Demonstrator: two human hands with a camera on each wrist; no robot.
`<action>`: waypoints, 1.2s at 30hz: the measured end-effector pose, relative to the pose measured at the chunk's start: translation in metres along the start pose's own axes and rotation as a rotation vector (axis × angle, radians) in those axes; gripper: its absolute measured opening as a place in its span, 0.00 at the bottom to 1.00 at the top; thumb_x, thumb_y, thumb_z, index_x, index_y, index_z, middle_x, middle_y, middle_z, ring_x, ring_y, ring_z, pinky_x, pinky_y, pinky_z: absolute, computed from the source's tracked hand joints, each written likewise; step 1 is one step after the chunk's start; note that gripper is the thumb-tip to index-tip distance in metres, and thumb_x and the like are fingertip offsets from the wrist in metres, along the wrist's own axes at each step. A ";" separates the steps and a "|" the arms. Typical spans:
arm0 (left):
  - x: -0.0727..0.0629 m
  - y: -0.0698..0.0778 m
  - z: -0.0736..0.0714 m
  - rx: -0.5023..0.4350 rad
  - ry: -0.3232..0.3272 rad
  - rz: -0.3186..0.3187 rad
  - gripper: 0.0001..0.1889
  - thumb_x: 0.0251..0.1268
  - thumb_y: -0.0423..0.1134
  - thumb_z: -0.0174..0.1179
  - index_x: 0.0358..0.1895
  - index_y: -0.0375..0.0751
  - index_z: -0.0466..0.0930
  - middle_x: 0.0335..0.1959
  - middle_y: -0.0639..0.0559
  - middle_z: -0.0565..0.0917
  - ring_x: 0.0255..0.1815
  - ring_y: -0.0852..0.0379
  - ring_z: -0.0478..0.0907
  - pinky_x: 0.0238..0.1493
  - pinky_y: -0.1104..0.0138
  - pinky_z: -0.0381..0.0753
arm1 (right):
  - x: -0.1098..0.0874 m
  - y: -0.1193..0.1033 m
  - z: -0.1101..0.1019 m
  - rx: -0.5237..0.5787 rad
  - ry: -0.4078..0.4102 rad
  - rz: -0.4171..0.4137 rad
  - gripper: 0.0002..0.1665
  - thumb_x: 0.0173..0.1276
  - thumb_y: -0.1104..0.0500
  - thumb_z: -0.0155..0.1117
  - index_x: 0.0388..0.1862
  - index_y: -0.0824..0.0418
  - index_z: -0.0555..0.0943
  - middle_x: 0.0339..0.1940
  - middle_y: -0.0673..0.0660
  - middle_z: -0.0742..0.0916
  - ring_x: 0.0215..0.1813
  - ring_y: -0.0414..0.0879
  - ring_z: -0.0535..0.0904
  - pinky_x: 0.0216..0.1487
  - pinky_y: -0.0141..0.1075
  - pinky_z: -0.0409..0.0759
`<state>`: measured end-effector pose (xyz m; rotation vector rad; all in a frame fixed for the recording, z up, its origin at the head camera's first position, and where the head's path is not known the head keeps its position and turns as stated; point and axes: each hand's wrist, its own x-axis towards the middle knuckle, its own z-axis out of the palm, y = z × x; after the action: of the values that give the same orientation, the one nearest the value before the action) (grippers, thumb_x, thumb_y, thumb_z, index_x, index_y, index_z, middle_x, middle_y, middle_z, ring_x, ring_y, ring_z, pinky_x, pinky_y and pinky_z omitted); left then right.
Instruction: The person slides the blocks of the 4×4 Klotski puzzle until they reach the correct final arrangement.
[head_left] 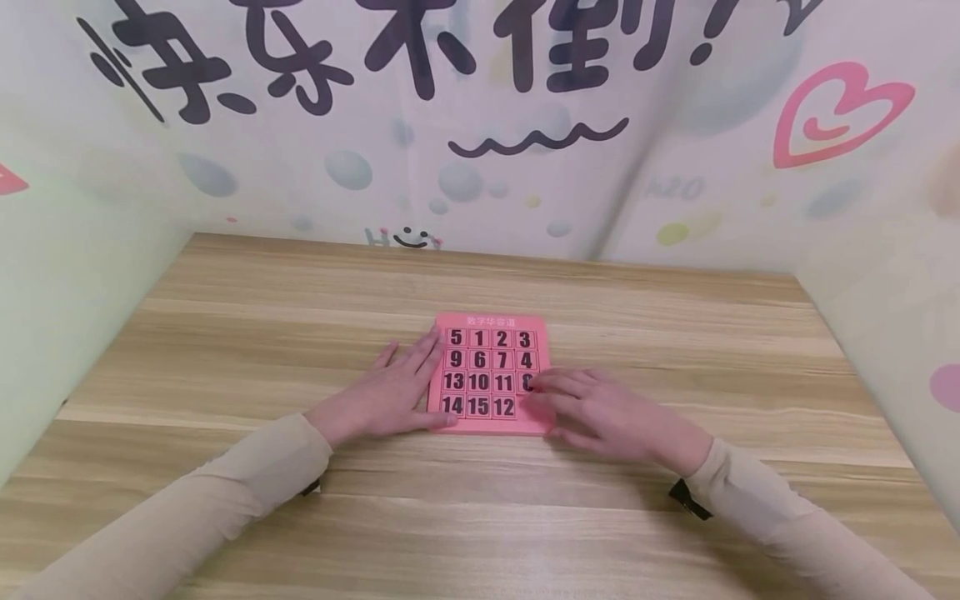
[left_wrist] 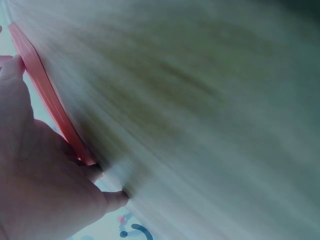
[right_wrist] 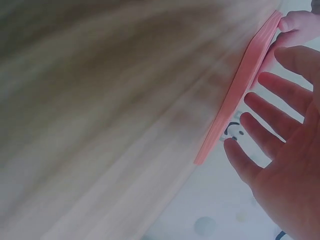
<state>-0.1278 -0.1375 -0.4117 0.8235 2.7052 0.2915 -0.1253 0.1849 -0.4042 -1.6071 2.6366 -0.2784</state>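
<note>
A pink sliding number puzzle (head_left: 491, 426) lies flat on the wooden table, its black-numbered tiles facing up. Along its left side rests my left hand (head_left: 386, 392), fingers fairly straight at the upper left edge and thumb on the lower left corner. My right hand (head_left: 611, 412) reaches over the right edge, fingertips at the tile marked 8 (head_left: 527, 382), which they partly cover. Beside the tile marked 12 (head_left: 504, 407), the bottom right slot shows no tile. In the right wrist view, the right fingers (right_wrist: 272, 112) are spread and relaxed next to the puzzle's side (right_wrist: 240, 87).
The wood-grain table (head_left: 480, 517) reaches back to a white printed wall sheet (head_left: 300, 183) with large black characters. Pale panels (head_left: 67, 292) stand at both sides. A dark strap (head_left: 690, 500) shows under the right sleeve.
</note>
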 end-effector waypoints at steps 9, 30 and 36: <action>0.000 0.001 0.000 -0.009 0.003 -0.002 0.55 0.62 0.72 0.46 0.76 0.32 0.38 0.77 0.40 0.33 0.77 0.43 0.38 0.72 0.45 0.34 | 0.011 -0.011 0.000 -0.006 0.015 -0.067 0.28 0.70 0.48 0.59 0.64 0.61 0.75 0.66 0.60 0.76 0.67 0.56 0.68 0.67 0.55 0.64; 0.000 0.000 0.000 -0.004 0.001 -0.003 0.55 0.62 0.73 0.46 0.76 0.33 0.38 0.77 0.41 0.33 0.77 0.43 0.38 0.72 0.45 0.35 | 0.024 -0.025 0.001 0.027 -0.094 -0.045 0.29 0.71 0.48 0.57 0.70 0.50 0.71 0.71 0.57 0.70 0.72 0.56 0.61 0.70 0.58 0.56; 0.000 0.000 0.000 -0.005 0.001 -0.003 0.55 0.62 0.72 0.46 0.76 0.32 0.38 0.77 0.40 0.33 0.77 0.43 0.38 0.72 0.45 0.35 | 0.022 -0.023 0.002 0.034 -0.085 -0.046 0.29 0.71 0.48 0.58 0.69 0.51 0.71 0.70 0.58 0.72 0.71 0.56 0.62 0.69 0.58 0.58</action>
<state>-0.1278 -0.1375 -0.4112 0.8178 2.7055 0.2980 -0.1151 0.1553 -0.4013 -1.6326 2.5226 -0.2493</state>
